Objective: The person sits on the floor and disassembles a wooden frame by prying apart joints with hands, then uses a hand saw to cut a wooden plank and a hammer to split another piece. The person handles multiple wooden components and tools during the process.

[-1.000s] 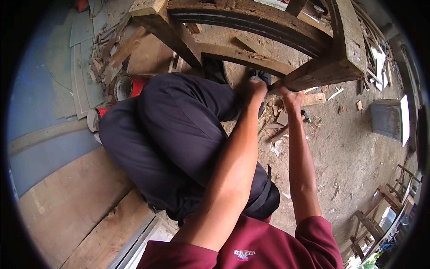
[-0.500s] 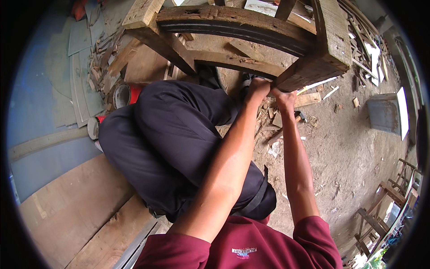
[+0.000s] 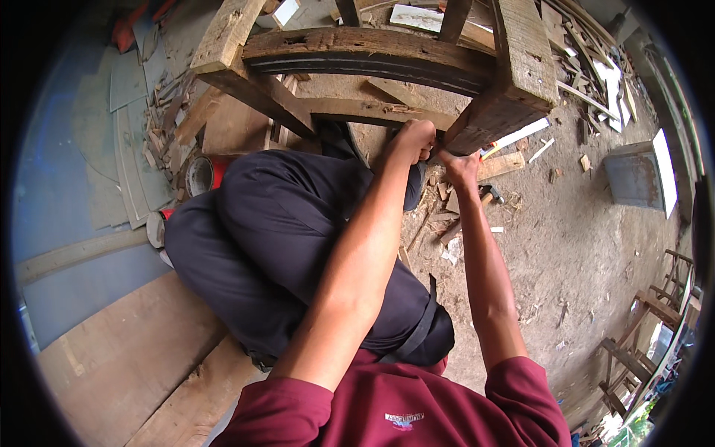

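Note:
A rough, weathered wooden frame (image 3: 372,51) with thick legs and crossbars stands in front of me. My left hand (image 3: 415,140) is closed in a fist beside the lower crossbar (image 3: 350,109); whatever is inside it is hidden. Against the bottom end of the right leg (image 3: 488,123) is my right hand (image 3: 462,167), its thumb side on the wood and its fingers mostly out of sight behind the leg. A hammer (image 3: 492,195) lies on the ground by my right wrist.
Wood offcuts (image 3: 503,165) and shavings litter the dirt floor. A grey metal box (image 3: 635,175) sits at the right. Red-and-white round containers (image 3: 199,176) stand left of my knees. Boards (image 3: 126,339) lie at lower left, and glass-like sheets (image 3: 138,160) at far left.
My left hand has come away from the right leg's end, moving up and left toward the lower crossbar. My right hand stays at the leg. The whole view has shifted slightly.

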The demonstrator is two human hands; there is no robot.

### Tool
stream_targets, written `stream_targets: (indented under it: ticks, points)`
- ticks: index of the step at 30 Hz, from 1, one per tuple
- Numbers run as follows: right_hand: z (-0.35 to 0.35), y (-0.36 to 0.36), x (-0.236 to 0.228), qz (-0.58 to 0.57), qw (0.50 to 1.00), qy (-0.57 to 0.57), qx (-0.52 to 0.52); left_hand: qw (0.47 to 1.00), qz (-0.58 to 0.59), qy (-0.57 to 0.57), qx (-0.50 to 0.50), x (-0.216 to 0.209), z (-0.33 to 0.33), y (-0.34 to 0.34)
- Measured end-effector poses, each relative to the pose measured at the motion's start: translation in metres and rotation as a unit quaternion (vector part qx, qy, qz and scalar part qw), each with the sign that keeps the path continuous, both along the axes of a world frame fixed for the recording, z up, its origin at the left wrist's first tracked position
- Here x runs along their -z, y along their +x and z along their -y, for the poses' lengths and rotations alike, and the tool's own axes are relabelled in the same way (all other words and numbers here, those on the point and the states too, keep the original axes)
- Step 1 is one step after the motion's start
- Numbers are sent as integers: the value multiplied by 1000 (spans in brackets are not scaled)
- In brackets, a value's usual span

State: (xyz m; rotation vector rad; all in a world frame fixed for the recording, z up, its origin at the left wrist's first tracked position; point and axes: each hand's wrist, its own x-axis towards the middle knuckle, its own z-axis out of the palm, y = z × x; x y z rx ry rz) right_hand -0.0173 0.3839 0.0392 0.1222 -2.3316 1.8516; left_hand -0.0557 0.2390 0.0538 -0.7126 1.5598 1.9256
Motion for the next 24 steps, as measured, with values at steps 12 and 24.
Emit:
stream_targets:
  ticks: [12, 24]
  points:
    - [-4, -1, 15, 35, 999, -39, -6, 980, 8, 129, -152, -49, 3, 17]
    - [-4, 0, 15, 84, 995, -45, -29, 995, -2, -18, -102, 7, -12, 30]
